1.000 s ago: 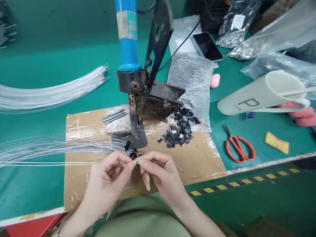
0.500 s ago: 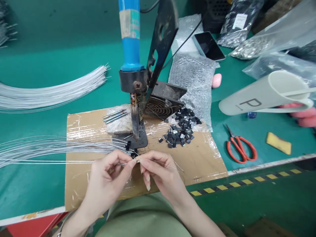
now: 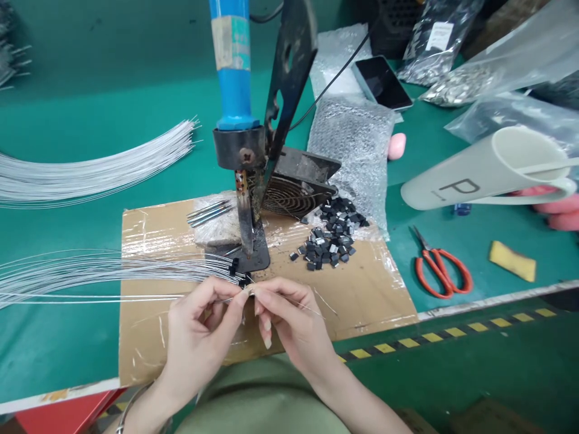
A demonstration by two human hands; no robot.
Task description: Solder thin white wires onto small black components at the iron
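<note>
My left hand [image 3: 201, 334] is closed in a pinch on white wires [image 3: 149, 298], which run off to the left. My right hand [image 3: 296, 316] pinches right beside it, the fingertips of both hands meeting. A thin bright wire [image 3: 309, 307] trails from the right fingers across that hand; the tiny piece at the fingertips is mostly hidden. Just above the hands, a bundle of wires with black ends [image 3: 181, 268] lies on the cardboard [image 3: 366, 295]. A blue-handled soldering iron [image 3: 235, 99] stands tip-down in a black stand [image 3: 289, 66], its tip a little above the fingers.
Small black connectors [image 3: 332, 238] lie heaped right of the iron, beside a dark fan [image 3: 289, 196]. Red-handled scissors [image 3: 441, 271], a yellow sponge [image 3: 512, 260] and a pale mug [image 3: 479, 172] lie at the right. Another white wire bundle [image 3: 94, 169] lies at the left.
Both hands keep their pinch, fingertips together, and have shifted only slightly. The view has moved a little, so the iron appears slightly further left.
</note>
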